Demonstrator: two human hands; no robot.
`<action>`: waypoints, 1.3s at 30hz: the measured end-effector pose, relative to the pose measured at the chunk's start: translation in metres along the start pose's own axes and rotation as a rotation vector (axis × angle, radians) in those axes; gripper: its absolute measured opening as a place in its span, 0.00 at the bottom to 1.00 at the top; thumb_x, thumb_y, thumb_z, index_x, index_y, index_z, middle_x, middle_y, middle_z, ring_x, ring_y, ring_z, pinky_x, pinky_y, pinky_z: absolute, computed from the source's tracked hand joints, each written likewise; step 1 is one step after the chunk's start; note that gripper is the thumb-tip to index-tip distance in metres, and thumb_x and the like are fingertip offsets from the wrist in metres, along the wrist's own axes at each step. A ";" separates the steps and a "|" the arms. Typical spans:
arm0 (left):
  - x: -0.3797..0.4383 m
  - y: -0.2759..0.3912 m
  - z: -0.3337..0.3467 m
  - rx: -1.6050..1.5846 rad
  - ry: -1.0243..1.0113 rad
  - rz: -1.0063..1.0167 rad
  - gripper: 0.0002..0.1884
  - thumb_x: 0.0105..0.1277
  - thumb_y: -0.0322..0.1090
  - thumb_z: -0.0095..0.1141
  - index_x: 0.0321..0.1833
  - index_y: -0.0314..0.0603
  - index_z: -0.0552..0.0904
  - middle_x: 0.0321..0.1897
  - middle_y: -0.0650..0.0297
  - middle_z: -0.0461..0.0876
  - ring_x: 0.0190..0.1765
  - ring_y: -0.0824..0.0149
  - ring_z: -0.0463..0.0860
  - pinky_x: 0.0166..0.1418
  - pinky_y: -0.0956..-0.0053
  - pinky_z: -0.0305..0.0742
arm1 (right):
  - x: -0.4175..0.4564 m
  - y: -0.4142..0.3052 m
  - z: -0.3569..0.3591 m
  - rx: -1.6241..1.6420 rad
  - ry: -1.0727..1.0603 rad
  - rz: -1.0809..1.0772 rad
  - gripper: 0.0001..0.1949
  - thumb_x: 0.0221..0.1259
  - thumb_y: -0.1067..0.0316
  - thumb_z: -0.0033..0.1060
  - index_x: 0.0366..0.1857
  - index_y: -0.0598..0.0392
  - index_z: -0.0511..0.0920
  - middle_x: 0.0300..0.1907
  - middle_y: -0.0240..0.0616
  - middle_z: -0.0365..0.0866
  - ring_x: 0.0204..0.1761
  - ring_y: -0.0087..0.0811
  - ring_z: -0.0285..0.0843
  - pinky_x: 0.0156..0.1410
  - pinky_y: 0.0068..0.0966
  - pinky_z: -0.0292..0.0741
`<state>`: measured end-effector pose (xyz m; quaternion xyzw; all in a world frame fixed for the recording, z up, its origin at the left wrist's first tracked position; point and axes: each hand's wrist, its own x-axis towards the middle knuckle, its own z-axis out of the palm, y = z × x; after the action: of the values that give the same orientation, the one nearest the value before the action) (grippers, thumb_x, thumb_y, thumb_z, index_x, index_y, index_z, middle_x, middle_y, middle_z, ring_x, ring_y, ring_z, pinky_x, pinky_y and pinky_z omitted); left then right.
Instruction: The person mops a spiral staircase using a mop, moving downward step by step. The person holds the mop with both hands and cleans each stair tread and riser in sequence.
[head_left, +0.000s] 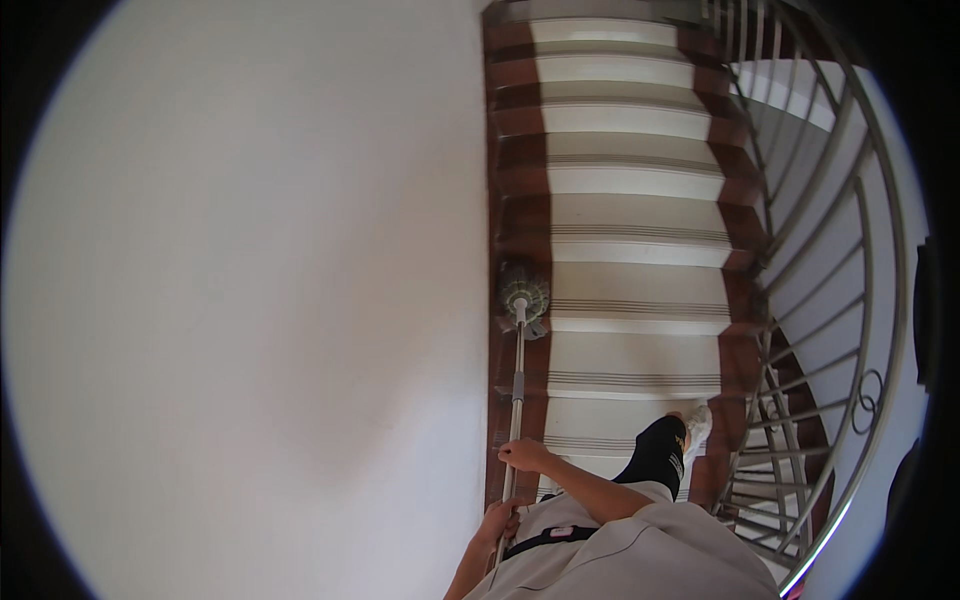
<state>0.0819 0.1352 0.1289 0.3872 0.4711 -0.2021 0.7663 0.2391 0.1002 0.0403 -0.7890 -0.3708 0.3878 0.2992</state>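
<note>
A long-handled mop (518, 367) runs up beside the wall, its round grey-green head (525, 298) resting on the dark red left border of a stair tread. My right hand (524, 455) grips the metal pole partway along it. Lower down, near my waist, my left hand (501, 520) is closed around the same pole. Cream steps (637, 281) with dark grooved lines near their edges lie to the right of the mop head. My foot in a white shoe (698, 431) is on a step at the right.
A plain white wall (247, 285) borders the stairs on the left. Along the right side curves a metal railing (889, 195) with bars and linked rings (868, 403). More steps (765, 487) show through the bars at the lower right.
</note>
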 end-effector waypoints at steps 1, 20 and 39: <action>0.004 0.003 0.005 0.011 -0.039 0.004 0.10 0.62 0.40 0.46 0.25 0.44 0.68 0.06 0.70 0.57 0.07 0.75 0.57 0.11 0.78 0.50 | -0.006 -0.001 -0.008 0.029 0.040 0.035 0.16 0.55 0.51 0.43 0.31 0.49 0.79 0.25 0.39 0.80 0.34 0.41 0.78 0.43 0.35 0.74; 0.154 0.046 0.338 0.883 -0.491 -0.215 0.13 0.60 0.39 0.50 0.25 0.44 0.62 0.05 0.70 0.59 0.05 0.75 0.56 0.08 0.78 0.51 | -0.197 0.280 -0.214 0.593 0.867 0.506 0.15 0.54 0.55 0.45 0.23 0.53 0.79 0.22 0.39 0.79 0.28 0.40 0.78 0.38 0.32 0.74; -0.078 0.085 0.370 0.789 0.234 -0.068 0.15 0.56 0.44 0.55 0.30 0.37 0.73 0.13 0.66 0.69 0.14 0.72 0.69 0.18 0.74 0.63 | -0.208 0.090 -0.348 0.027 0.133 0.092 0.15 0.50 0.51 0.49 0.28 0.50 0.79 0.29 0.53 0.75 0.41 0.51 0.72 0.40 0.42 0.74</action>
<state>0.3118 -0.1066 0.3267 0.6559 0.4540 -0.3470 0.4932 0.4729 -0.1833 0.2347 -0.8251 -0.3084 0.3529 0.3155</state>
